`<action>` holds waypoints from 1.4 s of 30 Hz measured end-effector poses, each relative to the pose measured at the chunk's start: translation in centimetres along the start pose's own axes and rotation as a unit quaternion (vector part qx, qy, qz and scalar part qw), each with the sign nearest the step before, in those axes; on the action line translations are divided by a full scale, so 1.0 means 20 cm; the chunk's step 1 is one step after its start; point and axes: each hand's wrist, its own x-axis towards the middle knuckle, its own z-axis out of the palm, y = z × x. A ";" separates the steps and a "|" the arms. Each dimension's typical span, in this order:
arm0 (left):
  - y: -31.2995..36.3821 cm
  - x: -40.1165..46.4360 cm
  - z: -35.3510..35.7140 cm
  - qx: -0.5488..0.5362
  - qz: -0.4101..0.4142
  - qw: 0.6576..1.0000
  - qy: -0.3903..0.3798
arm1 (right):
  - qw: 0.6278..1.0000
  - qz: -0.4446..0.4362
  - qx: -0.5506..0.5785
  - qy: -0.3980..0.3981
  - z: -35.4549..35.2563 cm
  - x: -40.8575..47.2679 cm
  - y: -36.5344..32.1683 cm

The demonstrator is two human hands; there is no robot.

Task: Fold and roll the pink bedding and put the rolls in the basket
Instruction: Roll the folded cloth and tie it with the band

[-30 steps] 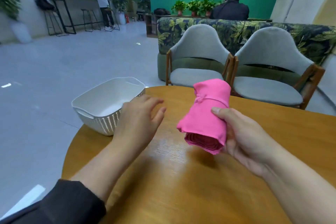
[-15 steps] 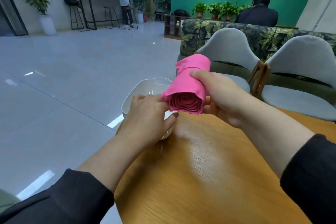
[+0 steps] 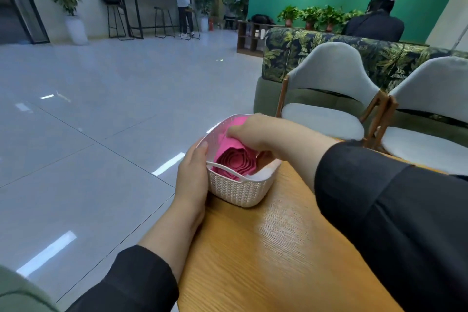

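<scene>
The pink bedding roll point(image 3: 234, 159) lies inside the white woven-pattern plastic basket point(image 3: 240, 191), which stands at the left edge of the round wooden table point(image 3: 273, 248). The roll is a bright magenta-pink cloth wound tight, and its near end faces the camera: the layers show as a spiral of concentric folds, darker and more reddish in the creases, a little like a rose. The outer wrap is smooth and lighter pink, and it runs away toward the far end of the basket, where more pink cloth shows against the inner wall. The near end of the roll sits just behind the basket's near handle bar.

The right hand point(image 3: 255, 132) reaches over the basket from the right, its fingers curled down over the top of the roll and gripping it, the thumb lying along the roll's left side. The left hand point(image 3: 193, 172) holds the basket's left wall, palm against the outside and thumb hooked over the rim. Both forearms wear black sleeves pushed back from the wrists.

Beyond the table stand two grey upholstered chairs point(image 3: 326, 99) with wooden frames.
</scene>
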 end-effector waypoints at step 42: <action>0.22 -0.93 1.18 0.237 0.271 0.894 -0.268 | 0.932 -0.084 0.011 0.352 -0.42 -1.03 1.14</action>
